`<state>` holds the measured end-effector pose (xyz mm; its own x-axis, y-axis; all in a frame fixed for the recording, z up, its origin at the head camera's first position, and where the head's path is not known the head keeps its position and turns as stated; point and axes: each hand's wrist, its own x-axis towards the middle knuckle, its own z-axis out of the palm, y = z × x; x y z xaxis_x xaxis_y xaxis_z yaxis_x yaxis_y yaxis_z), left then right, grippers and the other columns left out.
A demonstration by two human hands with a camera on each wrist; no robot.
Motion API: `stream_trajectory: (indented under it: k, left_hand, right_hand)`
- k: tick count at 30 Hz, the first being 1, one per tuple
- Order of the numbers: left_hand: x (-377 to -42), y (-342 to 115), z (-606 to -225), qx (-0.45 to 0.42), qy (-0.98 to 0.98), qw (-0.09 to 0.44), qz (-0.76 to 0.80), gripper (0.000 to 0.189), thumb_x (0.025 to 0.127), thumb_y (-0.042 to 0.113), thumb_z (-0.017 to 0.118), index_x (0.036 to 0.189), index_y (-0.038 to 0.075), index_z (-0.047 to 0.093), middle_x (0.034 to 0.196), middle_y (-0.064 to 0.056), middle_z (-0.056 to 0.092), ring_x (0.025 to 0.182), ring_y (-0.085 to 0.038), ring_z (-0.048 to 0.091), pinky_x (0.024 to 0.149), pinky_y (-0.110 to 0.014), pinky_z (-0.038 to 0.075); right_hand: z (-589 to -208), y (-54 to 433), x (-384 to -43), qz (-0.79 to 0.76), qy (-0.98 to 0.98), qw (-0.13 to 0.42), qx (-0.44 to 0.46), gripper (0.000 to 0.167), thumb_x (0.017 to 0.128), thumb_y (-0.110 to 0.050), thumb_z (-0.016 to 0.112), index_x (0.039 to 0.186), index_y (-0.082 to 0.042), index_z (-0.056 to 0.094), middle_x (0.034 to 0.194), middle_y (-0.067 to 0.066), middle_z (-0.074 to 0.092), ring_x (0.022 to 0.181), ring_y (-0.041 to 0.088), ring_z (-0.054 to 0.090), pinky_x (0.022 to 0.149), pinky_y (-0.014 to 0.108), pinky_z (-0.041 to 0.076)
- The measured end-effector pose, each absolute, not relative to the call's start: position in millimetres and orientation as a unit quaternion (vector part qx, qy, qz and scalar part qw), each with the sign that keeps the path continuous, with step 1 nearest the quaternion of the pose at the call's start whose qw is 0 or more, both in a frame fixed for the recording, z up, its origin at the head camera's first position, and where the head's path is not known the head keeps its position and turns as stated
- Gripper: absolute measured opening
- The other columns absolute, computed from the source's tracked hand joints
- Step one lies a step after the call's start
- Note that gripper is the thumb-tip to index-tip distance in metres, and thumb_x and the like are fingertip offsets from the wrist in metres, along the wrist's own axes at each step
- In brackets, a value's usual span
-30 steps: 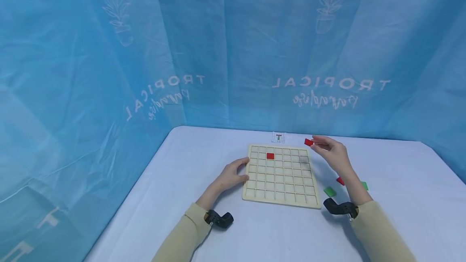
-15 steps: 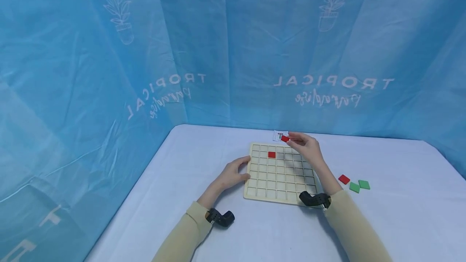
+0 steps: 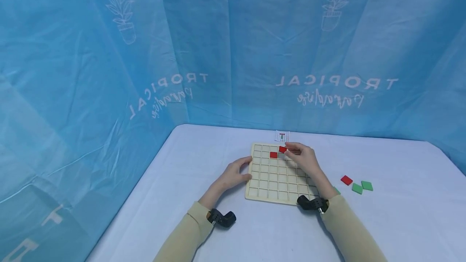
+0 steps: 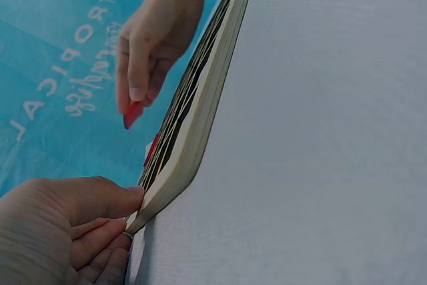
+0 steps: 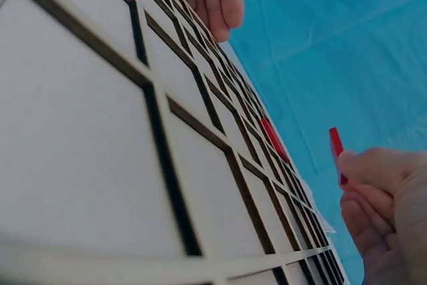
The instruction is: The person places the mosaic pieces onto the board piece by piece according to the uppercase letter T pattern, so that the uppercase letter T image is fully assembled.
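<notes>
A pale square board [image 3: 267, 194] with a raised grid lies on the table, one red tile [image 3: 273, 155] in a cell of its upper part. My left hand [image 3: 232, 176] rests against the board's left edge, thumb and fingers spread apart along it. Just above the back rows, my right hand [image 3: 306, 160] pinches another red tile [image 3: 282, 149] between thumb and fingertips. In the right wrist view this held tile [image 5: 337, 155] is raised off the grid and tilted. The left wrist view shows the left thumb [image 4: 113, 199] touching the board's rim.
Right of the board lie a loose red tile [image 3: 346, 180] and two green tiles, a nearer one [image 3: 357, 189] and a farther one [image 3: 367, 185]. Another green tile [image 3: 337, 190] is partly hidden by my right forearm. A small card [image 3: 282, 136] with a red-and-green pattern lies behind the board.
My right hand has carried the red tile leftward from beyond the board's right back corner, then lowered it toward the back rows. My left hand has stayed at the edge.
</notes>
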<state>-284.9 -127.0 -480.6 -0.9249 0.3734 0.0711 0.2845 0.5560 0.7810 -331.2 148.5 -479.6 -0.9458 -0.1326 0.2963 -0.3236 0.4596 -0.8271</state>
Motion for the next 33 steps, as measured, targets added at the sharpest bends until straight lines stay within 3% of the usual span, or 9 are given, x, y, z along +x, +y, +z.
stream_trajectory:
  k: [27,33]
  left_hand:
    - [-285,-128,-479,0.181,0.879,0.047,0.438,0.066,0.084,0.005,0.067,0.143,0.004,0.038,0.145,-0.01,0.041,0.134,-0.022,0.034,0.11,-0.034,0.029]
    - [-285,-127,-479,0.19,0.878,0.05,0.436,0.065,0.084,0.006,0.067,0.143,0.002,0.039,0.144,-0.011,0.041,0.134,-0.024,0.034,0.11,-0.036,0.03]
  right_hand:
    - [-491,142,-330,0.407,-0.892,0.119,0.155,0.034,0.087,-0.01,0.068,0.121,-0.003,0.064,0.11,0.013,0.066,0.095,0.026,0.064,0.083,0.04,0.053]
    - [-454,145,-320,0.532,-0.827,0.117,0.138,0.039,0.09,-0.024,0.065,0.125,-0.006,0.061,0.116,0.012,0.064,0.101,0.019,0.062,0.083,0.026,0.053]
